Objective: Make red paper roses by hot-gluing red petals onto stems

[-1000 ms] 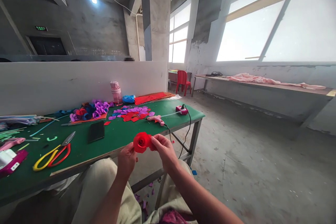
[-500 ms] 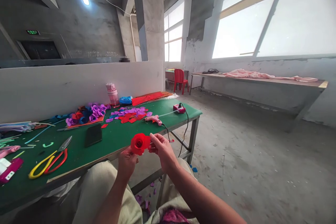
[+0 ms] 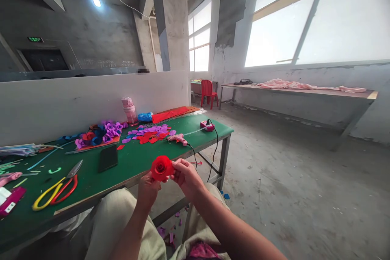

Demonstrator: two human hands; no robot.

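A red paper rose (image 3: 161, 167) with a tightly rolled centre is held up in front of the table's near edge, above my lap. My left hand (image 3: 148, 187) pinches it from below on the left side. On its right, the fingers of my right hand (image 3: 185, 173) close on an outer petal. The rose's underside is hidden. Beyond my hands, a pink glue gun (image 3: 178, 139) lies on the green table (image 3: 134, 158), its black cord hanging over the edge. Loose red petals (image 3: 149, 136) and purple petals (image 3: 157, 130) are heaped just behind it.
Scissors (image 3: 57, 190) with yellow and red handles and a black phone (image 3: 108, 159) lie to the left. Finished purple flowers (image 3: 112, 130), a pink bottle (image 3: 129, 110) and a blue packet (image 3: 144, 117) stand along the white partition (image 3: 91, 95). A pink power socket (image 3: 207, 125) is near the right corner.
My right hand has drawn in slightly towards the rose, and the petal on the right side is now pressed closer to the bloom. The view has shifted slightly.
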